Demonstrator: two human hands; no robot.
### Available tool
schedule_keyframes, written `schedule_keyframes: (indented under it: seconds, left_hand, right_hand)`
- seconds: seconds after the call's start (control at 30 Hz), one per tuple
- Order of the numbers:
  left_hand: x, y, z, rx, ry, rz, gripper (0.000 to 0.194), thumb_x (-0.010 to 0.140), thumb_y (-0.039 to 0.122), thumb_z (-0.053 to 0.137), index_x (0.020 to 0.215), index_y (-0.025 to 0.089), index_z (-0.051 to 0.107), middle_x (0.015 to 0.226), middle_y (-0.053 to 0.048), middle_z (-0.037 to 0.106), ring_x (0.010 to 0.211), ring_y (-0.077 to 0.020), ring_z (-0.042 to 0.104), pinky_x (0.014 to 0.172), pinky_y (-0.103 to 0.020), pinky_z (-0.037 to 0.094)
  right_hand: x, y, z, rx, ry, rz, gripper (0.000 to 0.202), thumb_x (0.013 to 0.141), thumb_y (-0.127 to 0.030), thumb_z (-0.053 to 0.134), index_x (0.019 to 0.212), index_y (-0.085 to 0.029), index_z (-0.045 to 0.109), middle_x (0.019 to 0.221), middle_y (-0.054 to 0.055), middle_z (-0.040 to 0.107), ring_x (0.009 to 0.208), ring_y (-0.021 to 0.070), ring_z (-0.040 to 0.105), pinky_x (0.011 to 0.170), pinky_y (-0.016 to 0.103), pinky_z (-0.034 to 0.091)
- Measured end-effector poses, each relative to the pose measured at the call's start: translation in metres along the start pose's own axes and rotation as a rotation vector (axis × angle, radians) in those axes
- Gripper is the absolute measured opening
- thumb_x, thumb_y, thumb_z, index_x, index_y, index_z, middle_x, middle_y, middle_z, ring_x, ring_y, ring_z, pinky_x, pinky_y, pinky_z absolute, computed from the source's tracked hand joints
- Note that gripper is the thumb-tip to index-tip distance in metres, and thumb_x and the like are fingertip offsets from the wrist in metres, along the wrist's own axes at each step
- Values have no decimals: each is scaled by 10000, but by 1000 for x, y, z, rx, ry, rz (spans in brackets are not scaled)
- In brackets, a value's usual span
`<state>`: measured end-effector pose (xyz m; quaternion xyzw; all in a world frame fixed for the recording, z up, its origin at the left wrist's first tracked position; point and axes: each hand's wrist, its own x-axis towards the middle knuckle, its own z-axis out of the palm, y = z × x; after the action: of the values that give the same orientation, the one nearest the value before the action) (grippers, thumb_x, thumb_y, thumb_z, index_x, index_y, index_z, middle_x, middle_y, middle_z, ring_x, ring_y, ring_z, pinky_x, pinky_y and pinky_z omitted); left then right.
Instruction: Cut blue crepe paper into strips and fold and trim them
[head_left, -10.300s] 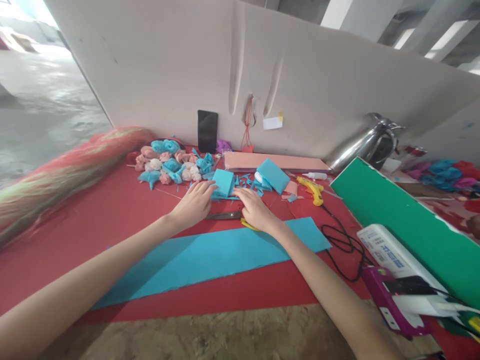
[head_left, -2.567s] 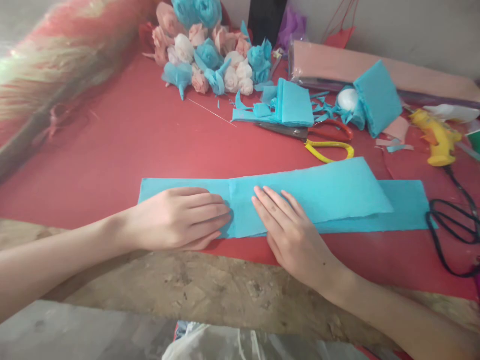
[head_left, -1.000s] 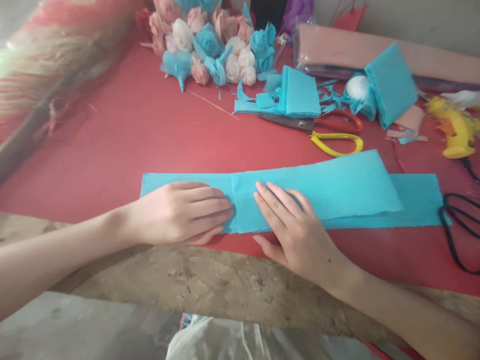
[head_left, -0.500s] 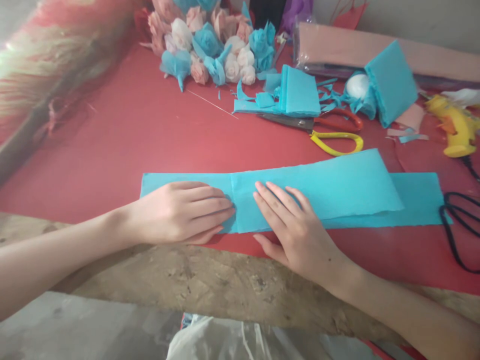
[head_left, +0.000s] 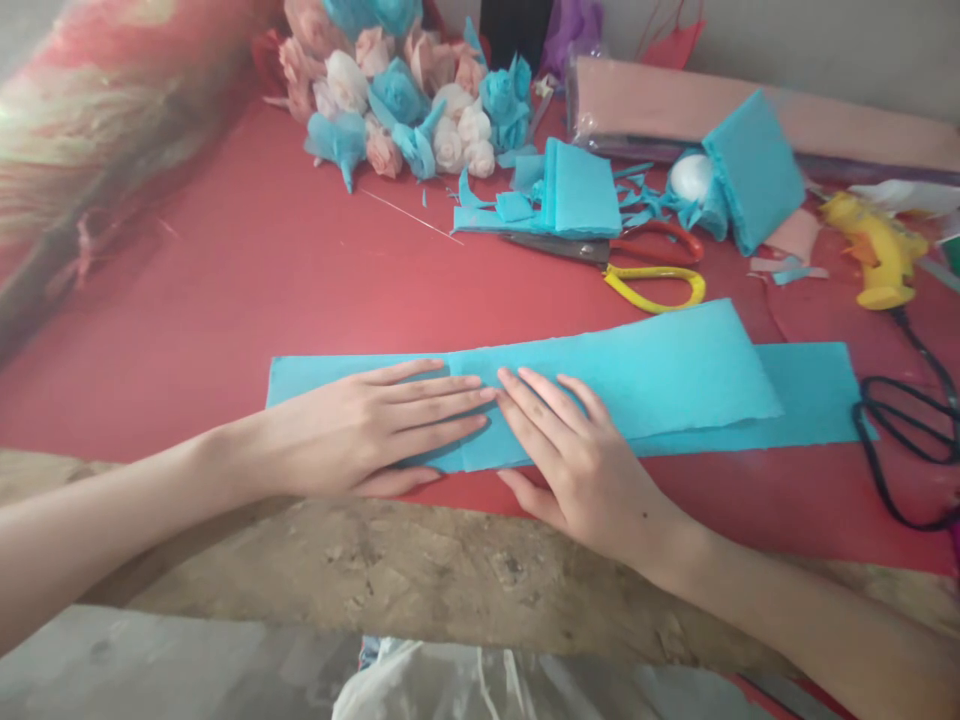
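A long strip of blue crepe paper [head_left: 675,365] lies folded over on itself near the table's front edge, its fold just left of the middle. The upper layer slants up to the right, so part of the lower layer shows beyond it. My left hand [head_left: 382,425] rests flat across the fold with its fingers stretched to the right. On the upper layer lies my right hand [head_left: 574,445], fingers outstretched and thumb spread off the paper's front edge. The fingertips of both hands nearly meet.
Behind the paper lie scissors [head_left: 607,260] with red and yellow handles. Folded blue paper squares [head_left: 581,190] and scraps sit beyond them. Paper flowers [head_left: 405,100] crowd the back. At the right are a yellow glue gun [head_left: 874,245] and its black cord [head_left: 874,480].
My left hand's fingers have straightened and reached right, across the fold onto the upper layer. My right hand stays on the paper. The whole view has shifted slightly.
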<state>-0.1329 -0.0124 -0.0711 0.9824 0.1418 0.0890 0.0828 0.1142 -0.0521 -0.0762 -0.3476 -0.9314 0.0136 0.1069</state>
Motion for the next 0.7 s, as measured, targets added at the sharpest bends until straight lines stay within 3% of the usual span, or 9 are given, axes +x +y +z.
schedule_keyframes:
  seconds: [0.2, 0.37, 0.53, 0.7]
  left_hand:
    - [-2, -4, 1, -14, -58, 23, 416, 944, 306, 432, 1345, 201, 458, 1503, -92, 317, 1383, -212, 314, 1163, -407, 208]
    - [-3, -8, 0, 18, -75, 45, 419, 934, 303, 453, 1346, 229, 462, 1491, -86, 354, 1388, -217, 303, 1161, -404, 212]
    - [-4, -8, 1, 25, -27, 48, 428, 927, 334, 465, 1346, 247, 466, 1462, -64, 410, 1379, -196, 324, 1180, -381, 169]
    - [-3, -7, 1, -10, -15, 24, 413, 928, 296, 450, 1340, 271, 473, 1468, -43, 399, 1346, -202, 384, 1161, -390, 247]
  right_hand:
    - [-1, 0, -1, -3, -41, 4, 510, 954, -327, 308, 1325, -13, 465, 1442, 152, 412, 1323, 269, 379, 1043, 484, 347]
    - [-11, 8, -4, -44, -99, 104, 577, 967, -411, 277, 1383, -26, 391, 1486, 133, 339, 1375, 240, 306, 1107, 455, 289]
    - [-32, 38, -9, -128, -107, 239, 685, 954, -499, 254, 1403, 12, 335, 1491, 180, 310, 1385, 262, 286, 1124, 461, 265]
    - [-55, 71, -15, -189, -122, 356, 719, 947, -526, 236, 1419, 13, 291, 1481, 215, 318, 1388, 275, 275, 1127, 503, 239]
